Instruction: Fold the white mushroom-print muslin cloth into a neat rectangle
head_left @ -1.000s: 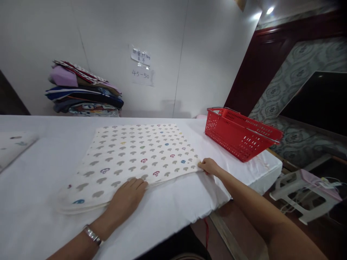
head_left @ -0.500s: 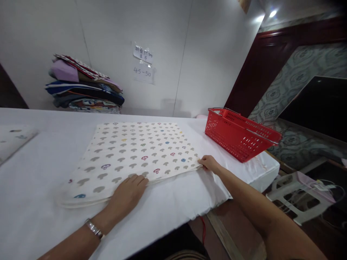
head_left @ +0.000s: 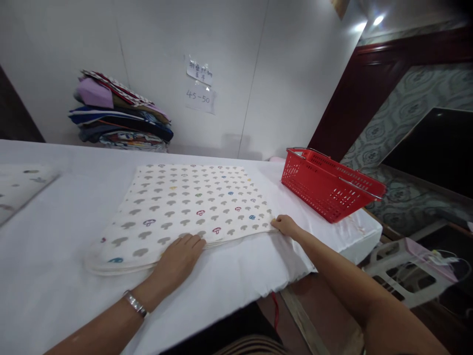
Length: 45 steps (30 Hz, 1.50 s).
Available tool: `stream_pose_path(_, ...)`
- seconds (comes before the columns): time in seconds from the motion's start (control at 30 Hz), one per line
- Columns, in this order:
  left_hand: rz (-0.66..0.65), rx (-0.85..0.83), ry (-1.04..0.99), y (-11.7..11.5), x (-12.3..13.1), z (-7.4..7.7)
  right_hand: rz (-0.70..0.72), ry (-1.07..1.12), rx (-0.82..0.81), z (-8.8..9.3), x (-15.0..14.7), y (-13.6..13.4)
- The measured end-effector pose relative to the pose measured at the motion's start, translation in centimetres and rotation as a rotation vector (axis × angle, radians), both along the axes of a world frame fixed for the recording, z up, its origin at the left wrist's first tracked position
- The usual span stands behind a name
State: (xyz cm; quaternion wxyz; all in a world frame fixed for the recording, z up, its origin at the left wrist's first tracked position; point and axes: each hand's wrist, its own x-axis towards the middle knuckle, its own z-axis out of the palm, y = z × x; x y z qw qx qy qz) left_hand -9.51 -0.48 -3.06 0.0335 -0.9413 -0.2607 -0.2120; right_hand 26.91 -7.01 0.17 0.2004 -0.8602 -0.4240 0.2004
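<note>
Although the upper of two paper sheets [head_left: 200,72] on the pale wall [head_left: 148,39], left of and above the red basket [head_left: 330,187], bears handwriting too blurred to read surely, the lower sheet [head_left: 199,97] plainly says "45-50". Both the basket and the mushroom-print cloth [head_left: 195,207] sit on a table covered in white fabric [head_left: 229,281], the cloth spread flat in layers to the basket's left. Farther left of the basket, against the wall, rises a stack of folded textiles [head_left: 123,113]; to its right are patterned wallpaper [head_left: 388,128] and a dark screen [head_left: 436,143], with a stool [head_left: 428,259] lower down. Nearer the viewer than the basket, the right hand [head_left: 286,225] pinches the cloth's near right corner between thumb and fingers. Well left of the basket, the left hand [head_left: 183,256] lies palm down on the cloth's near edge, fingers together; its thumb is hidden, so I cannot tell whether it grips.
</note>
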Motion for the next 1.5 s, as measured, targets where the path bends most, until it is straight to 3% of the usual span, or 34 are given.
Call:
stream_pose_path(0.23, 0.045, -0.021, -0.027, 0.2, 0.2, 0.1, -0.072, 0.217, 0.034, 0.3, 0.5, -0.1)
stream_pose_path(0.4, 0.089, -0.214, -0.054, 0.7, 0.0, 0.8, -0.089, 0.264, 0.109, -0.2, 0.4, 0.2)
stream_pose_path(0.6, 0.133, -0.519, -0.046, 1.5, -0.2, 2.9, 0.04, 0.408, 0.148, 0.7, 1.1, 0.2)
stream_pose_path(0.7, 0.157, -0.629, -0.027, 1.8, 0.0, 3.8, 0.148, 0.592, 0.142, 0.7, 2.0, 0.1)
stream_pose_path(0.8, 0.171, -0.68, -0.022, 2.0, 0.1, 4.2, 0.155, 0.815, 0.134, 0.1, 2.9, 0.1)
stream_pose_path(1.07, 0.172, -0.593, 0.017, 1.4, 0.1, 4.4, 0.075, 1.013, 0.237, -0.8, 2.3, -0.2)
stream_pose_path(1.3, 0.169, -0.39, 0.015, 0.6, 0.1, 3.0, 0.088, 1.058, 0.337, -0.5, 1.5, -2.1)
stream_pose_path(1.5, 0.275, -0.46, 0.002, 1.0, 0.2, 3.1, 0.191, 1.046, 0.379, -0.5, 1.8, -3.1)
